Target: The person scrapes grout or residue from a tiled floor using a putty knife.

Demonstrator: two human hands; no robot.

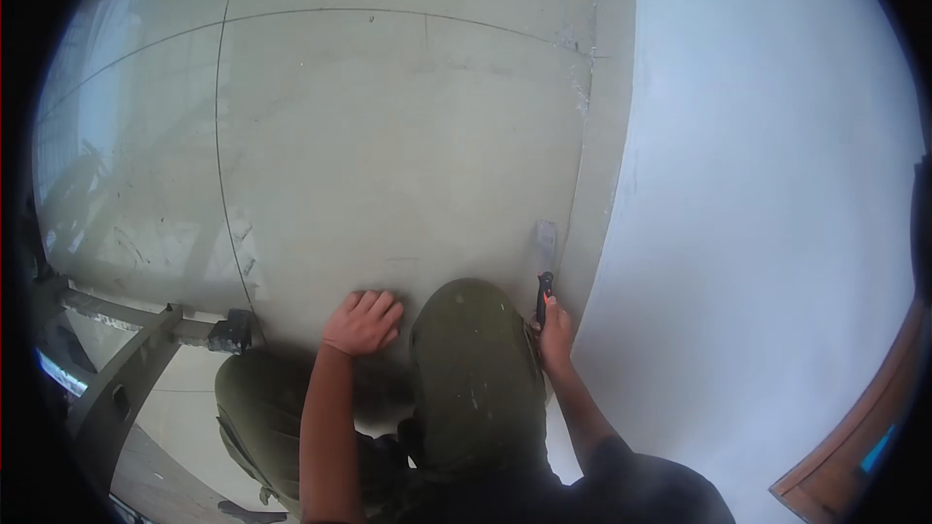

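My right hand is closed round the black and orange handle of a scraper, beside my right knee. The scraper's flat grey blade points forward over the floor tile, close to the skirting. On the floor tile, left of that knee, rests my left hand, its fingers curled under and pressed together. Whether anything is beneath those fingers is hidden.
A white wall rises on the right above a tiled skirting. At the lower left stands a metal ladder or frame with a black foot. A brown wooden edge shows at the lower right.
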